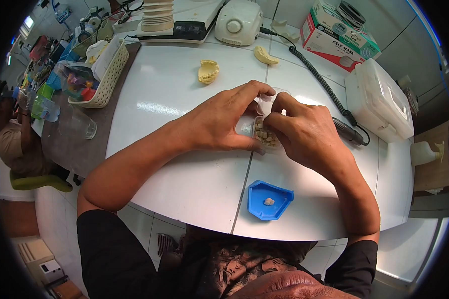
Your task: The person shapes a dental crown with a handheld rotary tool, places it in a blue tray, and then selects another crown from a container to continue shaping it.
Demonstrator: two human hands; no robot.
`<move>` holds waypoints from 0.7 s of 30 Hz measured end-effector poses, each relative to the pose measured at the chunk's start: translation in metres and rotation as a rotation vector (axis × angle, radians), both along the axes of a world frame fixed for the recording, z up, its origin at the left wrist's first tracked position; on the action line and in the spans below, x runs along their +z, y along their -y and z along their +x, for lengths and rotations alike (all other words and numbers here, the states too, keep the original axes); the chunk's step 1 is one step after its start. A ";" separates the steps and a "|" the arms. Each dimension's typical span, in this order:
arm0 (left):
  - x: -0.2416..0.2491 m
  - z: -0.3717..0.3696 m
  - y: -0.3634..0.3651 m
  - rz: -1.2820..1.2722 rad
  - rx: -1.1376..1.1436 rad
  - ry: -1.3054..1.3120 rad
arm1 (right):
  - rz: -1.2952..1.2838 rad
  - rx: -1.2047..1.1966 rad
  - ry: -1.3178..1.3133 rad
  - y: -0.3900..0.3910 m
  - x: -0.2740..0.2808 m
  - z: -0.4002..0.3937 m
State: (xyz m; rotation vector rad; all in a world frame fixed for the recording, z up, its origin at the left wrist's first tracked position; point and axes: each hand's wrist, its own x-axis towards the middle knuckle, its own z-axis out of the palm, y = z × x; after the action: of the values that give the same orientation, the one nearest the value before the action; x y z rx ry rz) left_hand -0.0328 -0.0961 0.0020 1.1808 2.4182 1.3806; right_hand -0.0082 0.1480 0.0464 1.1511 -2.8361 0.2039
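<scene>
A small clear plastic box [267,138] filled with tooth-like yellowish pieces sits on the white table, its lid [265,103] raised at the back. My left hand [215,118] curves round the box from the left, thumb at the near edge and fingers by the lid. Over the box's right side, my right hand [312,128] has its fingers pinched together; a whitish bit shows by the fingertips, but what they hold is not clear. Nearer my body lies a blue tray [256,202] with a small pale piece [269,202] in it.
Two yellow dental casts [208,72] lie beyond my hands. A handpiece [348,131] with a coiled cord [317,72] rests right, near a white case [381,102]. A control unit [238,22] and mask box [334,37] stand behind. Another person [16,142] is at far left.
</scene>
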 end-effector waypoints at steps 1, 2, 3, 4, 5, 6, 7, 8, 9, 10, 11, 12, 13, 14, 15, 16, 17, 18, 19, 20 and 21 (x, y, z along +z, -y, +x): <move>0.000 0.000 0.000 0.002 0.001 0.000 | 0.009 0.001 0.000 0.000 0.001 0.001; 0.000 0.000 0.000 0.004 0.002 0.000 | 0.018 0.002 -0.001 0.001 0.001 0.002; -0.001 0.000 0.000 0.009 0.002 -0.003 | 0.020 0.000 0.000 0.001 0.002 0.002; -0.001 0.000 0.000 0.014 0.002 -0.007 | 0.022 -0.002 0.000 0.002 0.002 0.003; -0.001 0.000 0.000 0.019 0.002 -0.011 | 0.024 -0.005 0.000 0.002 0.003 0.003; -0.001 0.000 0.000 0.017 -0.001 -0.020 | 0.020 -0.003 -0.010 0.003 0.002 0.003; -0.001 0.000 0.000 0.016 -0.003 -0.029 | 0.016 -0.001 -0.021 0.003 0.001 0.004; -0.001 0.000 -0.001 0.015 -0.005 -0.038 | 0.013 0.001 -0.032 0.004 0.000 0.004; -0.001 -0.001 -0.001 0.018 -0.004 -0.040 | 0.009 -0.001 -0.036 0.004 0.000 0.004; -0.002 -0.001 -0.001 0.021 -0.004 -0.041 | 0.006 -0.004 -0.039 0.003 -0.001 0.004; -0.002 -0.001 -0.001 0.025 -0.004 -0.042 | 0.003 -0.008 -0.043 0.003 -0.001 0.004; -0.002 0.000 -0.001 0.020 -0.003 -0.042 | 0.001 -0.010 -0.034 0.002 0.000 0.003; -0.001 0.000 -0.001 0.015 0.000 -0.041 | -0.001 -0.011 -0.024 0.001 0.001 0.001; 0.000 0.001 0.000 0.010 0.003 -0.040 | -0.003 -0.011 -0.013 0.000 0.002 0.000; -0.001 0.000 0.000 0.003 0.002 -0.048 | -0.024 -0.007 -0.010 -0.001 0.001 -0.001; -0.003 0.000 0.000 -0.004 0.002 -0.056 | -0.046 -0.002 -0.007 -0.003 0.000 -0.002; -0.004 -0.001 0.000 -0.011 0.002 -0.064 | -0.067 0.002 -0.004 -0.003 -0.001 -0.002; -0.004 -0.001 0.001 -0.003 0.001 -0.070 | -0.091 0.003 0.010 -0.003 0.000 -0.002; -0.004 0.000 0.000 0.006 0.000 -0.076 | -0.115 0.004 0.023 -0.004 0.002 -0.002; -0.004 0.000 0.000 0.014 -0.001 -0.082 | -0.139 0.004 0.035 -0.004 0.003 -0.002; -0.004 0.000 0.000 0.011 -0.001 -0.089 | -0.175 0.014 0.027 -0.006 0.004 -0.004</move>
State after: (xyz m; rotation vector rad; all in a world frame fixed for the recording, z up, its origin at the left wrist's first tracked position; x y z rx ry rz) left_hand -0.0328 -0.0965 -0.0018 1.2724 2.4718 1.3717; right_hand -0.0117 0.1539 0.0507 1.1405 -2.7667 0.4611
